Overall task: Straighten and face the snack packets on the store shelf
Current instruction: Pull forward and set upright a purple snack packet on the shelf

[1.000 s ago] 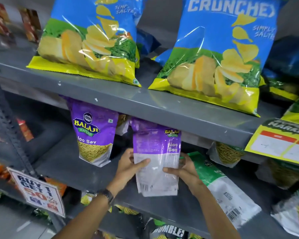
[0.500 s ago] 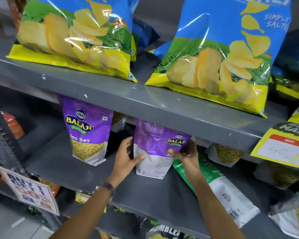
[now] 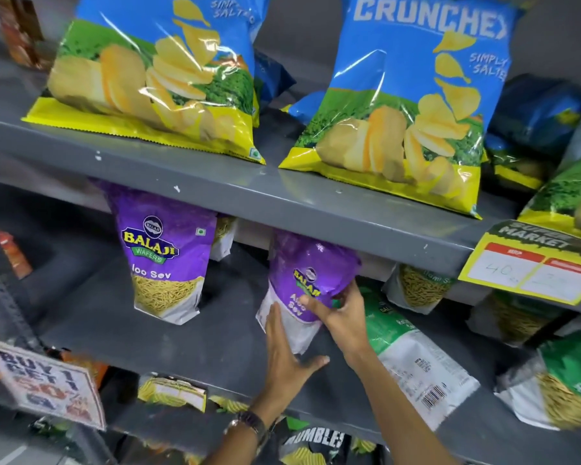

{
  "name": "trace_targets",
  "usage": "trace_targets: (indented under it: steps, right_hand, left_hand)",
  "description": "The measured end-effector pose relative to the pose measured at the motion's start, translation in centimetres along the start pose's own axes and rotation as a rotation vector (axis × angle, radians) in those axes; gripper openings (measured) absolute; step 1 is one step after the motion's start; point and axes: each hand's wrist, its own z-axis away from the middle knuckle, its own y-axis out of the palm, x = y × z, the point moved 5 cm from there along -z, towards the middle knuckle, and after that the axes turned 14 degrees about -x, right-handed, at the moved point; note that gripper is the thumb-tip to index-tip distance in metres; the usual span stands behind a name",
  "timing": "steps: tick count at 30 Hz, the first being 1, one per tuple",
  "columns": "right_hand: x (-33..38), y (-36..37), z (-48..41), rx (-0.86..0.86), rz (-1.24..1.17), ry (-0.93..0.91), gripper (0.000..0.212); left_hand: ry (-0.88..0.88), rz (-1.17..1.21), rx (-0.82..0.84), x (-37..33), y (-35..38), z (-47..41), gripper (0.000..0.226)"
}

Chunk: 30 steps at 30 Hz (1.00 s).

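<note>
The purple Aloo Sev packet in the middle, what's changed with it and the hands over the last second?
The held purple packet has been turned: a second ago its printed back faced out, now the logo front does, and it stands farther back on the lower shelf. The right hand has shifted its grip to the packet's front; the left hand has let go and rests open against its lower edge. The other purple packet stayed put.
</note>
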Motion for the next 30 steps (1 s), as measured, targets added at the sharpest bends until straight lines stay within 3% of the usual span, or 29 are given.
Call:
trace_targets:
  steps: [2,6,9,12,16,20,22,25,30]
  right_hand:
    - [0.1,0.6,1.4,0.049,-0.006,0.021,0.053]
    - [0.8,1.0,2.2,0.112,-0.054,0.039,0.041]
    - [1.3,0.1,0.9,-0.034,-0.076,-0.015,0.038]
    - [0.4,-1.7,-1.4,-0.256,-0.076,-0.021,0.055]
    - [-1.9,-1.4,-3.1,-0.085,0.082,0.128,0.083]
    - [-2.6,-0.2,-2.7,0.087,0.148,0.167,0.063]
    - [-2.9,0.2,-2.3,0.080,0.125,0.161,0.053]
    - [-3.1,0.5,-1.6,0.028,0.074,0.158,0.050]
    - [-3.4,0.5,-1.3,-0.005,0.036,0.136,0.048]
  left_hand:
    - [-0.008,-0.025,-0.031,-0.3,-0.4,-1.4,0.125]
    - [-0.033,0.087,0.012,-0.4,-1.7,-4.6,0.095]
    - [0.000,0.000,0.086,-0.3,-3.6,-7.0,0.099]
    - [0.018,-0.032,0.217,-0.2,-5.0,-9.4,0.089]
    - [-0.004,-0.054,0.345,0.2,-6.7,-11.8,0.084]
    - [-0.052,-0.006,0.271,1.4,-7.7,-11.9,0.067]
    - [-0.107,0.071,0.265,1.7,-7.6,-10.9,0.071]
    - [-0.143,0.133,0.252,1.6,-7.3,-9.6,0.098]
    - [-0.094,0.086,0.178,1.0,-7.4,-9.0,0.087]
